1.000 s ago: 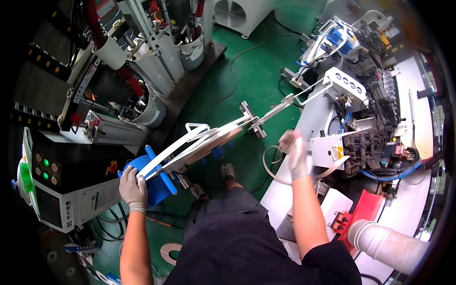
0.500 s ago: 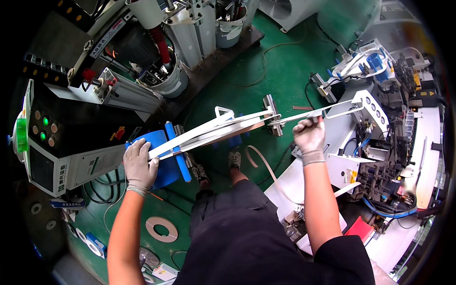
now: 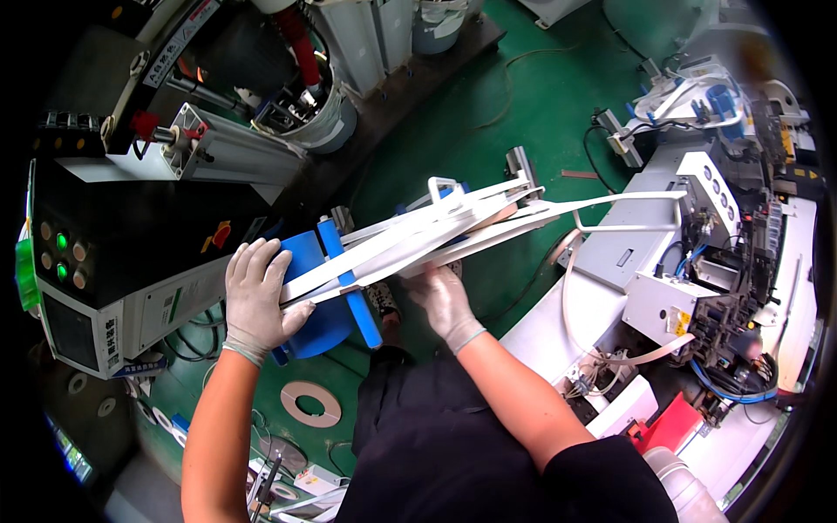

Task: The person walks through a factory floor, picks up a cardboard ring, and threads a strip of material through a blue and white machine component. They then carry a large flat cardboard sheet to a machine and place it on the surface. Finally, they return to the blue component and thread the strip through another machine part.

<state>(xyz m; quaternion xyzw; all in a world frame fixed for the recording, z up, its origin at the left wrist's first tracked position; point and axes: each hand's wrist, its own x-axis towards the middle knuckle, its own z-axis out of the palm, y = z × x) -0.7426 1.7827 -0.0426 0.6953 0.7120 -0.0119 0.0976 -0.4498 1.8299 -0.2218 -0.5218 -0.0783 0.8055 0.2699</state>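
- Head view: gloved left hand (image 3: 255, 298) grips the blue reel (image 3: 324, 295), fingers curled.
- Right hand (image 3: 443, 299) cups white strips (image 3: 418, 237) beside that reel.
- Strips not yet fed into the white machine (image 3: 663, 261) right of the reel.

The spool (image 3: 318, 292) sits at centre, with the control box (image 3: 113, 288) at nine o'clock, the machine (image 3: 697, 261) at three (strips (image 3: 453, 231) bridging them), and a cardboard ring (image 3: 309, 404) on the floor at six.

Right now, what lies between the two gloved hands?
In the head view, white strips and a blue spool flange span from the left hand to the right hand.
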